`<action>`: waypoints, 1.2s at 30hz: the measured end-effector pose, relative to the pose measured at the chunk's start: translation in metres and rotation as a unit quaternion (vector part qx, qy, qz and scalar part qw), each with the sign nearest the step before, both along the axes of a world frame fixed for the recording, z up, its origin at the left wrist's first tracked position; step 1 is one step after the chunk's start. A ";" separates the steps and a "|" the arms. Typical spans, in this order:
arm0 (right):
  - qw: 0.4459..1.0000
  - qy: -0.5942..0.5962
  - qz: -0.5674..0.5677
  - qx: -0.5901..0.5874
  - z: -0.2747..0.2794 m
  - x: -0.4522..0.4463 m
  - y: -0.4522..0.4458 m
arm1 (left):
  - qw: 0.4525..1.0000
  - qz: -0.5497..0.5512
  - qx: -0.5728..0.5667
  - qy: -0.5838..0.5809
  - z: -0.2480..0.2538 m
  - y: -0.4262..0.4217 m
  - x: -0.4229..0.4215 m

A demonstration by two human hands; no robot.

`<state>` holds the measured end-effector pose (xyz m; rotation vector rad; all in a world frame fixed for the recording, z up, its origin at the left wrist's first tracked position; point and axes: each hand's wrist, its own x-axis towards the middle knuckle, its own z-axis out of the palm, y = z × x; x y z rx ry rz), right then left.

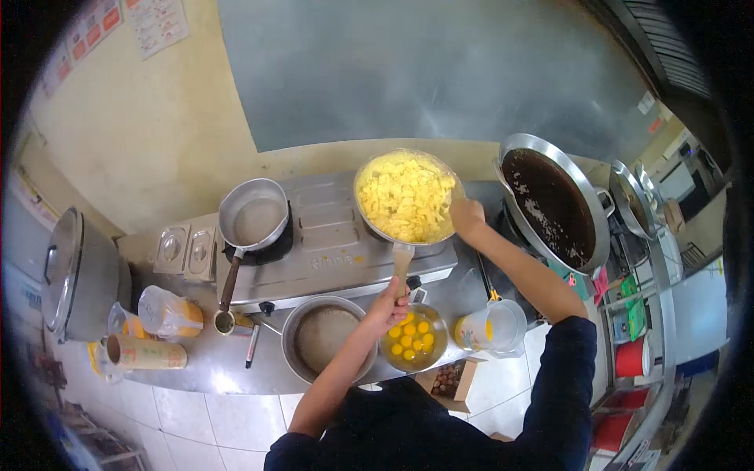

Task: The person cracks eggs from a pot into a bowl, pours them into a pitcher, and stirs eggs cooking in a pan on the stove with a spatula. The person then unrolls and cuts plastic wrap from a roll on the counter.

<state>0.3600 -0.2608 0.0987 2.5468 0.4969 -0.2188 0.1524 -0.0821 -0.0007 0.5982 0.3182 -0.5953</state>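
Note:
My left hand point(386, 308) is wrapped round the pale handle point(403, 263) of a pan full of yellow scrambled egg point(404, 196), on the right side of the steel stove point(314, 204). At the pan's right rim, my right hand point(467, 217) is closed; what it grips is hidden by the fingers. Below the stove, a bowl of raw egg yolks point(412, 337) stands just right of my left hand. A wide metal pan point(323, 339) lies partly under my left forearm.
An empty saucepan point(254, 213) sits on the left burner. A large pot of dark liquid point(554, 208) stands at the right. A plastic jug point(492, 328), lidded steel containers point(186, 251), a marker point(252, 346) and a tall pot point(82, 275) are around the counter.

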 end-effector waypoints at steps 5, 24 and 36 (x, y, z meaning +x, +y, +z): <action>0.999 0.025 0.046 -0.010 0.070 0.002 0.001 | 0.999 0.021 0.025 0.017 0.002 -0.007 -0.002; 0.953 0.016 0.302 -0.010 0.085 0.002 -0.049 | 0.999 0.015 -0.004 0.050 0.017 -0.024 -0.008; 0.932 0.035 0.309 0.187 -0.021 -0.013 0.011 | 0.998 -0.013 0.033 0.058 0.030 -0.024 -0.003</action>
